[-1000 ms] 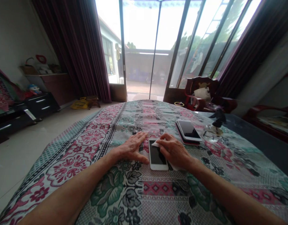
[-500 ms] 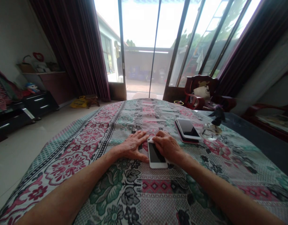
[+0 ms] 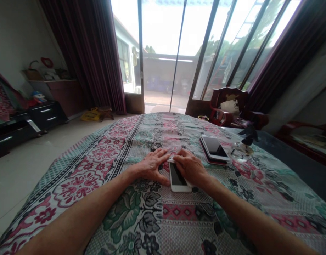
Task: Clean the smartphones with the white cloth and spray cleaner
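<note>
On the tablecloth (image 3: 179,233), head view: pink, green, grey and black patterns, reaching away toward the glass doors (image 3: 163,71).
Phone (image 3: 178,180): white, lying flat with its dark screen up, between the two hands; its near end is bare, its far end partly covered by fingers.
Left hand (image 3: 153,164): spread wide, palm down on the tablecloth, gripping nothing; thumb tip at the phone's left edge, though I cannot tell whether it touches.
Right hand (image 3: 191,166): fingers bent and drawn together over the phone's far end and right side, holding a wipe against it.
Wipe (image 3: 172,160): white, mostly hidden; a little shows at the fingertips.
Stack: beyond the right hand and to its right, a white device (image 3: 216,148), screen up, on a darker one (image 3: 218,162).
Bowl (image 3: 242,153): clear glass, just right of the stack, with a black shape (image 3: 249,134) at its far side, too dark to make out.
Chair (image 3: 218,95): dark red, past the tablecloth on the right, bearing a pale bag (image 3: 230,106).
Floor, left: a yellow bag (image 3: 90,115).
Drawers (image 3: 50,116): black, a blue-capped doll (image 3: 38,96) on top.
Curtain (image 3: 83,53): dark purple, left of the glass doors.
</note>
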A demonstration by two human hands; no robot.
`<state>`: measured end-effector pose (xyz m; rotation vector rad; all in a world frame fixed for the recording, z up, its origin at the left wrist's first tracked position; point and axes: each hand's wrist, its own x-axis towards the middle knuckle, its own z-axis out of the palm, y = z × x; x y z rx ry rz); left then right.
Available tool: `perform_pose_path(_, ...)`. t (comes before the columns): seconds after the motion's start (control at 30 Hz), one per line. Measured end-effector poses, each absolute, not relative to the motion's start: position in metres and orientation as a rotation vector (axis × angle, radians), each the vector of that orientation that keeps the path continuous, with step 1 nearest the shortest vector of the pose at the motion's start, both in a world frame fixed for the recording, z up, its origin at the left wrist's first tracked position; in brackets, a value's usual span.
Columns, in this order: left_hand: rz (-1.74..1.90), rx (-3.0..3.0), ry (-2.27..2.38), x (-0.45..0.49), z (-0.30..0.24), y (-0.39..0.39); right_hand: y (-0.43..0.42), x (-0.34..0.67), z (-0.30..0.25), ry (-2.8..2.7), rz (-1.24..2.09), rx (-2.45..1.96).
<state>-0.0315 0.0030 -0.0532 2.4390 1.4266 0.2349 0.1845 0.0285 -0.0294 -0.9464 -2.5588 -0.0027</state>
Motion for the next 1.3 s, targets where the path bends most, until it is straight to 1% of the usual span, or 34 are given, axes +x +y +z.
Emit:
perform_pose_path(0.33, 0.261, 2.417, 1.415, -0.032, -0.054, 0.003, 0.044, 0.178, -0.025, -2.641, -0.08, -0.877)
perform_pose_path(0.63, 0.254, 2.426, 1.403, -0.032, -0.052, 0.003, 0.027, 0.183, -0.017, -2.744, 0.103, -0.656)
perform_pose_path(0.87, 0.266, 2.407, 1.419, -0.031, -0.052, 0.002, 0.038, 0.183, -0.022, -2.632, -0.044, -0.891)
perform_pose_path(1.03, 0.276, 2.399, 1.417, -0.031, -0.053, 0.003, 0.041, 0.181, -0.025, -2.642, -0.096, -0.851)
perform_pose_path(1.3, 0.258, 2.408, 1.409, -0.033, -0.054, 0.004, 0.027, 0.182, -0.02, -2.718, 0.047, -0.703)
